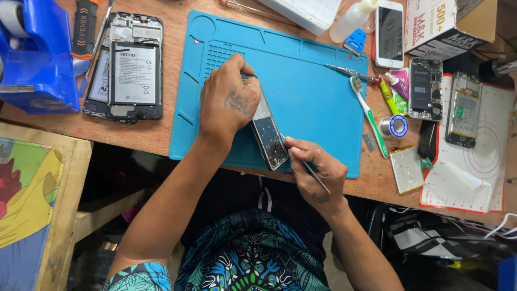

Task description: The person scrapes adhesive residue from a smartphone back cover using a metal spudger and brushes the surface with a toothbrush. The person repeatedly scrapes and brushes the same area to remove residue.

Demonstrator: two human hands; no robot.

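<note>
Obj: phone frame (267, 133), slim dark slab w/ pale upper part, lying on blue silicone mat (301, 91) near mat's front edge.
Long axis: diagonal; upper end twd back-left under left hand, lower end twd front-right, near the person's body. Lower end just reaches mat's near edge.
Face: broad side up, flat on mat as far as visible; upper part hidden by hand.
Left hand (229, 102): palm down over frame's upper end, fingers curled, grip pressed on frame, pinning it.
Right hand (315, 167): at frame's lower right edge, grip closed on thin metal tool (315, 175); tool tip at frame's edge, exact contact pt can't tell. Shaft runs back over the hand twd wrist.
Mat: teal-blue, moulded trays + grid along back/left, sits mid worktop.
Worktop (161, 129): brown wood, cluttered.
Left of mat: opened phone (126, 67) w/ battery showing, back up; blue tape dispenser (35, 54) far left; red/black-handled tool (85, 29) beside it.
Right of mat: toothbrush (369, 116) green/white, across mat's right edge; tweezers (350, 71) near its head; solder-wire spool (395, 126); white phone (389, 33) screen up; two more stripped phones (425, 89) (464, 110), the 2nd on a white mat w/ red lines (484, 161); cardboard box (447, 24) at back.
Back: small squeeze bottle (353, 19), white plastic case (307, 12).
Room: person seated at worktop, patterned shorts; painted wooden piece front-left, dim floor under worktop.
</note>
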